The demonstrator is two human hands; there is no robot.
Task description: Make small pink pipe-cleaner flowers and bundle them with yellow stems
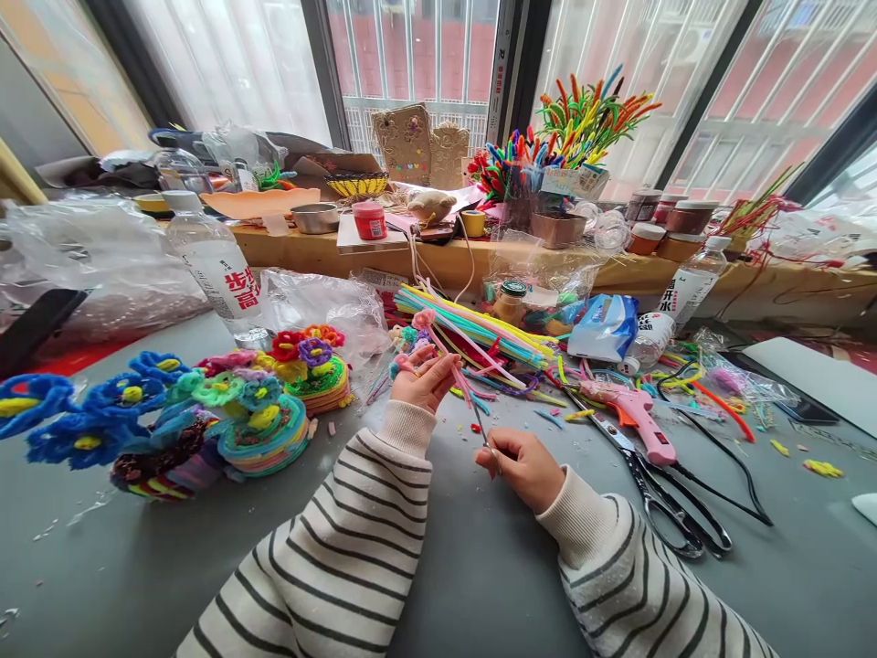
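Note:
My left hand (426, 379) is raised over the middle of the table, its fingers pinched on a pink pipe cleaner (460, 376). A pink fuzzy bloom (423, 319) shows just above these fingers, with other pastel fuzzy pieces beside them; whether they hang from the hand is unclear. In my right hand (527, 464) are small metal scissors (483, 428), blades pointing up to the lower end of the pink pipe cleaner. The handles are mostly hidden by the fingers. Behind the hands lies a bundle of coloured pipe cleaners (480, 334).
Fuzzy flowers in pots (264, 434) stand at left, near a water bottle (223, 274). On the right lie large black-handled scissors (650, 484) and a pink glue gun (637, 416) with its cord. Pipe cleaner scraps litter the table (472, 567). A cluttered ledge (315, 247) runs behind.

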